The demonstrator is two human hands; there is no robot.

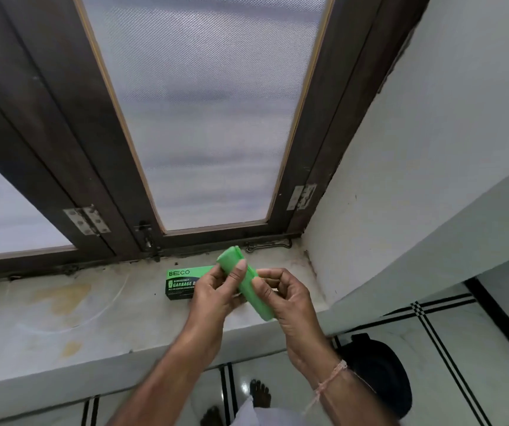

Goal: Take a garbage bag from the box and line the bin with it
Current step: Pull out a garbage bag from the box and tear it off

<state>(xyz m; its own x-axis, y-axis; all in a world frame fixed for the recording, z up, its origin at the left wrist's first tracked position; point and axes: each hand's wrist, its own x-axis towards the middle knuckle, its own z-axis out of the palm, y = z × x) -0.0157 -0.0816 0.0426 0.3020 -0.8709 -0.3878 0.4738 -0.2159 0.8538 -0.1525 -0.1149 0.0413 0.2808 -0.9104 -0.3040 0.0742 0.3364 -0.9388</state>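
A: Where is the bag right now?

B: Out of the carton. The tight green roll of thin plastic garbage bags [248,285] is held in the air above the pale marble window ledge [63,305], slanting from upper left to lower right. The green-and-black cardboard garbage-bag box [182,284] lies flat on the ledge just behind the hands, partly hidden by them.

A: And the grip?

B: The left hand [213,295] is closed around the roll's middle, thumb pressed across its front. The right hand [281,295] pinches the roll's right flank between thumb and forefinger, so it is closed on it too, apparently hunting for the loose edge.

A: How will it handle?

B: I judge it very light and soft: film that crushes under a firm squeeze, and slick enough to slide between dry fingers. Cradling the roll loosely in one hand seems best, so it can turn, while the other pinches only the free outer layer near one end. Pulled hard, thin film may stretch or tear away from the perforation.

A: The bin?

B: A dark round bin [379,373] stands on the tiled floor below the ledge, to the right, not yet lined.
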